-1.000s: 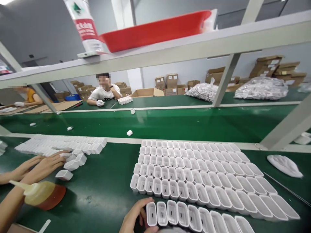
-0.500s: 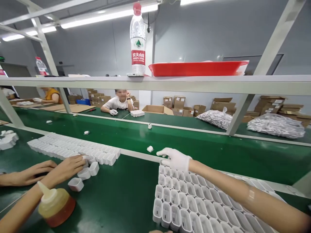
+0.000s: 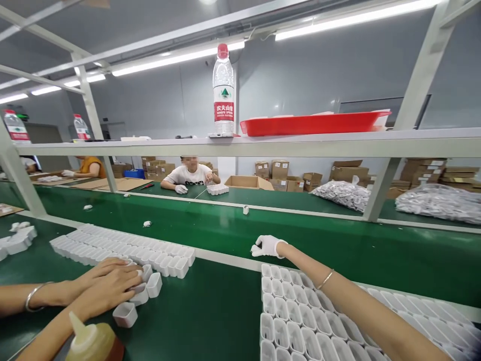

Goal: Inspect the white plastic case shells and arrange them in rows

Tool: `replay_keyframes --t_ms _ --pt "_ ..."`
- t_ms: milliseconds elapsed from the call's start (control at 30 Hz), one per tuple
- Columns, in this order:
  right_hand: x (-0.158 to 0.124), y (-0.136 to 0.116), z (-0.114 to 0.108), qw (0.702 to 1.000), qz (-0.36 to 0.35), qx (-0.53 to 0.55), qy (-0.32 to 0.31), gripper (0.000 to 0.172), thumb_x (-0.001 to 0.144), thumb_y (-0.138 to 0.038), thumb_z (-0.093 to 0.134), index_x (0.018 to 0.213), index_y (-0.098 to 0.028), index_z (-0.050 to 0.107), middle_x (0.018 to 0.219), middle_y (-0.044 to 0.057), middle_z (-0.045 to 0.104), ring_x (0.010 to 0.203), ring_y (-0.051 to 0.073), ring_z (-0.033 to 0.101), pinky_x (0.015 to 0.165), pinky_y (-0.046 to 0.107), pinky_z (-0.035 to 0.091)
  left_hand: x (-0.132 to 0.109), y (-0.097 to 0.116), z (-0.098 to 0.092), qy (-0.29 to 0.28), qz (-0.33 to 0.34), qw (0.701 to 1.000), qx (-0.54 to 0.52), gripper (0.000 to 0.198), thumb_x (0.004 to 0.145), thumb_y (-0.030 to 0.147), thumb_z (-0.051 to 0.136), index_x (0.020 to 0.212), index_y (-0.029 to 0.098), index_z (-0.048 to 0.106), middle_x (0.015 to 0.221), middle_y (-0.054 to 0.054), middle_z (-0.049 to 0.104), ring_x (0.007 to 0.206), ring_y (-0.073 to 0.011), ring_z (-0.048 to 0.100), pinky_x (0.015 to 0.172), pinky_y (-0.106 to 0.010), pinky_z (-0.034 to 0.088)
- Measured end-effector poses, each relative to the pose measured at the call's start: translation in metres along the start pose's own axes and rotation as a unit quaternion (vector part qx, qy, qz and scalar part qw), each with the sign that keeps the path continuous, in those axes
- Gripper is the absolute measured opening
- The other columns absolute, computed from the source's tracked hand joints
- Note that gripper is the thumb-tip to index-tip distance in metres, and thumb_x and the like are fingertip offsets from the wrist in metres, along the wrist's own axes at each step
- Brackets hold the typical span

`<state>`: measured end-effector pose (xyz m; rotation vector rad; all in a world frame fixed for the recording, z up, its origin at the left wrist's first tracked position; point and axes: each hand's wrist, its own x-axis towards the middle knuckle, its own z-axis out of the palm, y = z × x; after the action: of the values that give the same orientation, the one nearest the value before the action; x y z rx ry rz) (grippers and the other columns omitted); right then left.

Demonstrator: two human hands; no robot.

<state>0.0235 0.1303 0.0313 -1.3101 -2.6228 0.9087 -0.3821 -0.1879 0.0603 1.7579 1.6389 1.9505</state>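
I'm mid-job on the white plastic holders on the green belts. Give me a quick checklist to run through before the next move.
1. White-gloved hand above the green conveyor belt: holding anything? Cannot tell.
2. Open-topped white plastic holders below that hand: upright, in tidy rows: ok.
3. Packed block of white plastic holders at left: rows tight: ok.
4. Loose white plastic holder near the pair of bare hands: outside the block: not ok.
5. Amber squeeze bottle with a cream nozzle: apart from the loose holder: ok.
6. Small white piece on the green belt: lying stray: not ok.
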Motion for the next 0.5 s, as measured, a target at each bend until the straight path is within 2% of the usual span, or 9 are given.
replay_keyframes --t_ms 100,167,267,333,433,500 --pt "-0.004 0.013 -0.007 1.000 0.001 0.017 -0.011 0.029 0.098 -0.033 0.064 0.121 -0.015 0.063 0.118 0.008 0.065 0.100 0.021 0.066 0.088 0.041 0.057 0.011 0.001 -0.007 -0.134 0.023 0.986 0.092 0.030 0.057 0.058 0.079 0.067 0.031 0.077 0.068 -0.003 0.074 0.075 -0.0220 0.077 0.072 -0.028 0.062" --pt "-0.010 0.016 -0.009 0.999 -0.015 0.039 -0.022 0.028 0.097 -0.033 0.065 0.119 -0.015 0.064 0.116 0.008 0.066 0.100 0.021 0.066 0.087 0.040 0.057 0.016 0.005 -0.009 -0.160 0.043 0.981 0.102 0.034 0.057 0.064 0.077 0.064 0.031 0.077 0.068 -0.002 0.075 0.074 -0.0249 0.077 0.079 -0.039 0.060" --pt "-0.022 0.013 -0.011 0.994 -0.051 0.090 -0.034 0.025 0.097 -0.033 0.065 0.113 -0.014 0.066 0.112 0.006 0.067 0.097 0.020 0.066 0.085 0.038 0.058 0.017 0.015 0.002 -0.109 0.052 0.989 0.088 0.043 0.061 0.069 0.072 0.059 0.027 0.075 0.062 0.001 0.072 0.068 -0.0262 0.075 0.088 -0.053 0.053" --pt "-0.032 0.010 -0.015 0.987 -0.079 0.136 -0.036 0.024 0.097 -0.033 0.065 0.110 -0.013 0.066 0.108 0.006 0.067 0.094 0.019 0.066 0.083 0.037 0.058 0.011 0.029 0.016 -0.071 0.043 0.992 0.090 0.048 0.070 0.069 0.065 0.063 0.024 0.077 0.066 0.002 0.072 0.077 -0.0271 0.075 0.100 -0.059 0.044" --pt "-0.056 0.008 -0.028 0.969 -0.114 0.217 -0.027 0.022 0.098 -0.033 0.064 0.107 -0.013 0.065 0.103 0.005 0.066 0.089 0.017 0.066 0.079 0.035 0.058 -0.009 0.061 0.047 -0.006 0.028 0.997 0.069 0.048 0.083 0.066 0.058 0.069 0.024 0.075 0.074 0.003 0.072 0.104 -0.0297 0.071 0.112 -0.057 0.035" --pt "-0.083 0.009 -0.038 0.952 -0.132 0.275 -0.020 0.021 0.096 -0.033 0.066 0.101 -0.013 0.064 0.097 0.004 0.065 0.084 0.015 0.064 0.075 0.032 0.057 -0.033 0.087 0.078 0.021 0.015 0.999 0.045 0.045 0.091 0.062 0.055 0.077 0.024 0.074 0.082 0.001 0.072 0.117 -0.0302 0.065 0.109 -0.052 0.043"
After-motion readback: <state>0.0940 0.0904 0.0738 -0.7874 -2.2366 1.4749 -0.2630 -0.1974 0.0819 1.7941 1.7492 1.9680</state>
